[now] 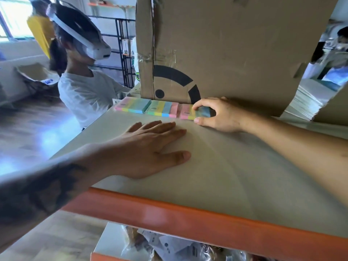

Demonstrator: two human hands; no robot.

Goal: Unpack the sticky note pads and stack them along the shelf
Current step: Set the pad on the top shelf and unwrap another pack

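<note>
left hand flat on shelf; right hand grips third of three pads.

Grey shelf with orange front rail, three sticky note pads, cardboard box, paper stack

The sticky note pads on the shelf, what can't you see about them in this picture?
Head view:
- Right pad: its far half is covered by the right hand gripping it.
- Printed labels on the left pad and the middle pad: too small to read.
- Space behind the pads: blocked by the cardboard box.
- Shelf under the flat left hand: hidden.
</note>
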